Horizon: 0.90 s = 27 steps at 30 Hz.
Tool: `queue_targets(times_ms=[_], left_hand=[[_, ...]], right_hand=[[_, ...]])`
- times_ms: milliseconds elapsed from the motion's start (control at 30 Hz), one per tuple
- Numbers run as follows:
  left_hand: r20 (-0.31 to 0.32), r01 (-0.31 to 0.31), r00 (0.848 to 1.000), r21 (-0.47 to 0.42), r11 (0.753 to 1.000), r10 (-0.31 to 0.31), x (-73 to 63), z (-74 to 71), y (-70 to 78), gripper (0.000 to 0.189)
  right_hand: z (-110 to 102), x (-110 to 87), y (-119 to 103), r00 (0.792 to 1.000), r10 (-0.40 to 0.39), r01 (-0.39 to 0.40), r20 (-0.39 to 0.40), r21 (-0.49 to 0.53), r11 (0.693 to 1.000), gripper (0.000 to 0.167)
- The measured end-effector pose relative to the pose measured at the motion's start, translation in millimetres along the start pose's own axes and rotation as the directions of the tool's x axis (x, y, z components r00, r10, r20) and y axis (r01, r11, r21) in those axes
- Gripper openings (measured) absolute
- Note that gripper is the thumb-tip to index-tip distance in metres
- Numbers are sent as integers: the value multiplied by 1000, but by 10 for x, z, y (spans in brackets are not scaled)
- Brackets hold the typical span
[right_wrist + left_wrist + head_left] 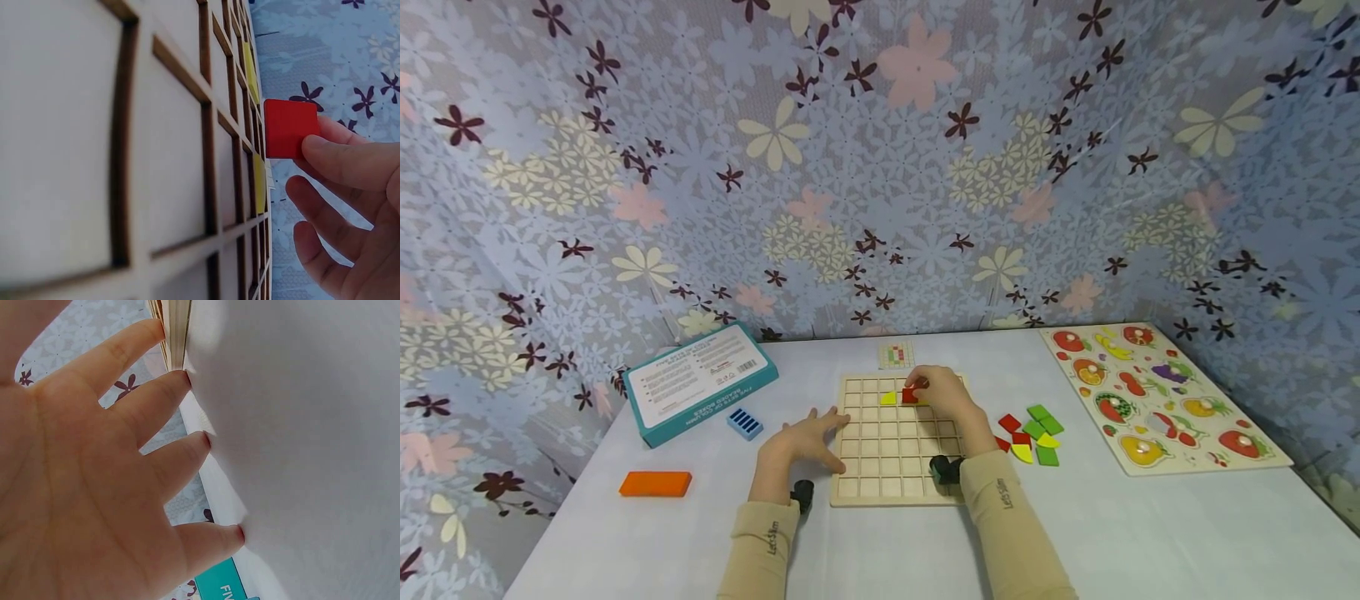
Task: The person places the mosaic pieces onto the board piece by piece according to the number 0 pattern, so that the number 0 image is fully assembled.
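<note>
My right hand (pixel 943 392) pinches a red square tile (pixel 290 129) between thumb and fingers, close over the upper part of the wooden grid board (pixel 891 458). A yellow piece (pixel 889 398) lies in a cell just left of the red tile. Another yellow piece (pixel 259 184), partly hidden by the hand in the head view, lies to its right. My left hand (pixel 805 437) has its fingers spread at the board's left edge; in the left wrist view the fingertips (pixel 201 442) touch the white tabletop and the board's side.
Loose green tiles (pixel 1047 456), red tiles (pixel 1009 423) and yellow pieces lie right of the board. Beyond them is a fruit puzzle board (pixel 1150 400). A small pattern card (pixel 896 356) lies behind the grid. At left are a teal box (pixel 700 379), a blue slotted piece (pixel 745 423) and an orange block (pixel 655 483).
</note>
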State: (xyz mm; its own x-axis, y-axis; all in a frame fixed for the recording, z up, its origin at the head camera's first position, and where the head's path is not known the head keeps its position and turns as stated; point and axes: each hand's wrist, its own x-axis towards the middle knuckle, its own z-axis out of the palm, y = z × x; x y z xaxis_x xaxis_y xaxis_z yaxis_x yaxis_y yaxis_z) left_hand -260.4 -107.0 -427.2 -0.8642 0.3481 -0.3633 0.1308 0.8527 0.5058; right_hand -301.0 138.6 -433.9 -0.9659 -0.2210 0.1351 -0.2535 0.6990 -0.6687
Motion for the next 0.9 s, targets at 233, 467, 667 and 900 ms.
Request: queue_targets(times_ms=[233, 467, 667, 900], left_hand=[[-3, 4, 1000, -1, 1000, -4, 8, 2, -4, 82], [-4, 8, 1000, -4, 1000, -8, 3, 8, -2, 81], [-2, 3, 1000, 4, 1000, -3, 2, 0, 6, 81], [-9, 7, 1000, 1, 1000, -7, -3, 4, 2, 82]], right_hand=[[40, 61, -27, 1000, 14, -14, -1, -34, 999, 10], [60, 77, -18, 999, 30, -28, 27, -72, 997, 8], [46, 103, -38, 998, 45, -39, 42, -115, 993, 8], [26, 122, -67, 993, 92, -73, 77, -223, 972, 26]])
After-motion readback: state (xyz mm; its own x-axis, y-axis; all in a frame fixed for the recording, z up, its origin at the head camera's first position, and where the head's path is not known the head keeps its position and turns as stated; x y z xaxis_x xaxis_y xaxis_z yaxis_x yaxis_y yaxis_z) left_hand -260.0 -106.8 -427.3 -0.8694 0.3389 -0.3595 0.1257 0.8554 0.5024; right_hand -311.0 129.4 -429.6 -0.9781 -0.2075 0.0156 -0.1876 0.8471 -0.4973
